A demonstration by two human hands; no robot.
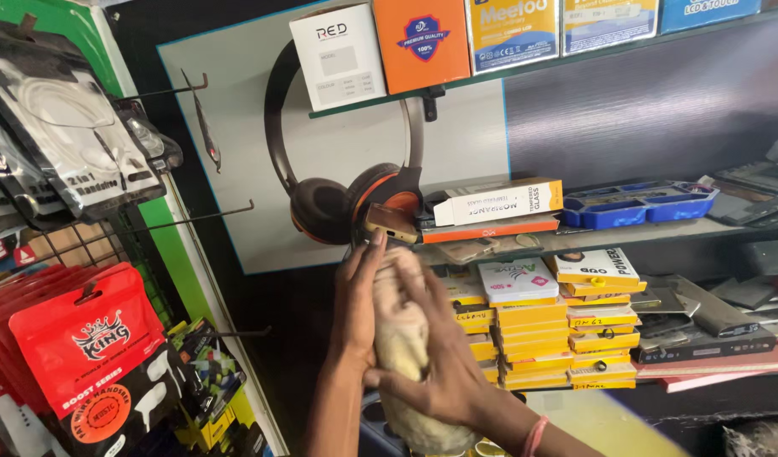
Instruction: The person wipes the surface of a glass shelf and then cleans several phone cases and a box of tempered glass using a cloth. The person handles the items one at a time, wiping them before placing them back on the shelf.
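Cloth (pixel 403 338): pale yellow, bunched, held upright between both hands in front of the shelves. Its upper end is pressed against a small gold-brown device (pixel 390 225) at the shelf edge; whether the device rests on the shelf or is held through the cloth cannot be told.

Left hand (pixel 355 309): laid flat along the left side of the cloth, fingers extended upward, the tips reaching the underside of the device. No closed grasp is seen.

Right hand (pixel 444 360): fingers wrapped round the lower part of the cloth, closed on it; a pink band (pixel 535 436) is worn at the wrist.

Surroundings: black-and-orange headphones (pixel 338 199) hung just left of the device; a white and orange flat box (pixel 497 201) lying just beside it on the shelf; stacks of yellow boxes (pixel 531 338) below, close behind the hands; red packets (pixel 88 355) on hooks well to the left.

Risks, as judged: the device may be nudged off the shelf edge if the cloth is pushed upward too firmly. The headphones could be knocked from their hook by the left hand, given the closeness. The yellow stacks might be toppled by a brushing knuckle.
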